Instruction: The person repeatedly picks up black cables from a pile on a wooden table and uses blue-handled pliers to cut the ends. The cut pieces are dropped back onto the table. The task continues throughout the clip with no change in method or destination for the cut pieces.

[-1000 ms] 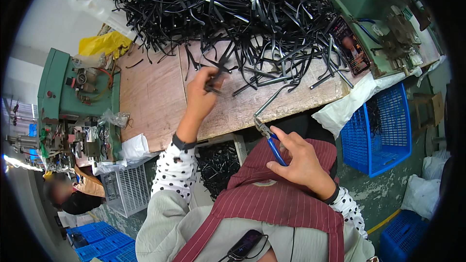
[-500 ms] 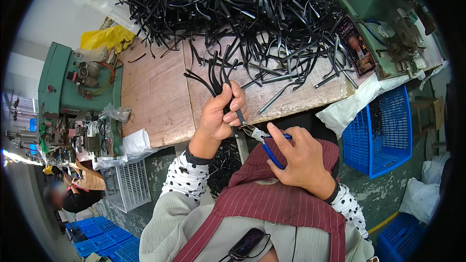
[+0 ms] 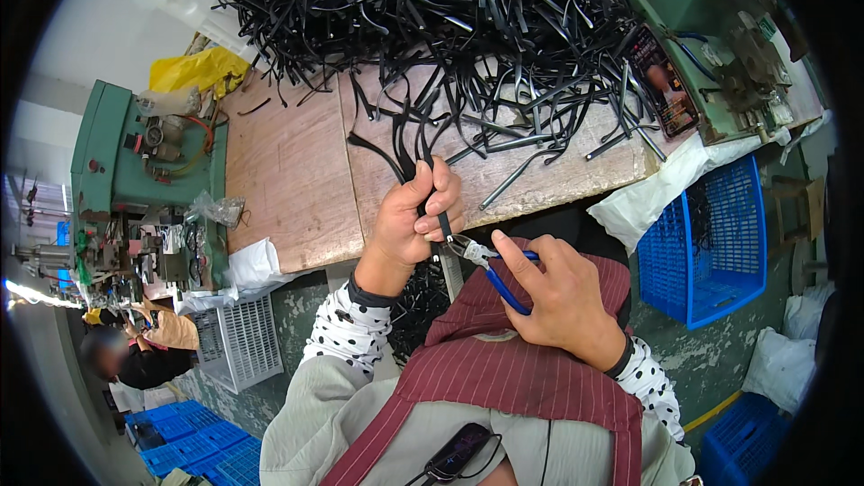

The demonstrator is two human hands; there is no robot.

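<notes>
Several black eyeglass temples (image 3: 401, 146) are bunched in my left hand (image 3: 416, 216), closed round them at the table's front edge. Their curved ends fan out above the fist, and one straight end points down past the fingers. My right hand (image 3: 565, 299) grips a pair of blue-handled cutting pliers (image 3: 504, 292). The metal jaws of the pliers meet the lower end of that temple, just below my left fingers. Whether the jaws have closed fully is too small to tell. On the table behind lies a large heap of similar black temples (image 3: 432, 13).
Green machines (image 3: 112, 148) stand at the table's left and right ends. A dark printed card or box (image 3: 663, 81) leans by the right machine. Blue crate (image 3: 702, 252) and white crate (image 3: 238, 342) sit below the wooden table (image 3: 288, 180). Another person (image 3: 135, 355) is at far left.
My left hand and its bunch have shifted slightly, the fanned ends now a little lower and to the right. The pliers remain at the temple's end, with their handles slightly turned.
</notes>
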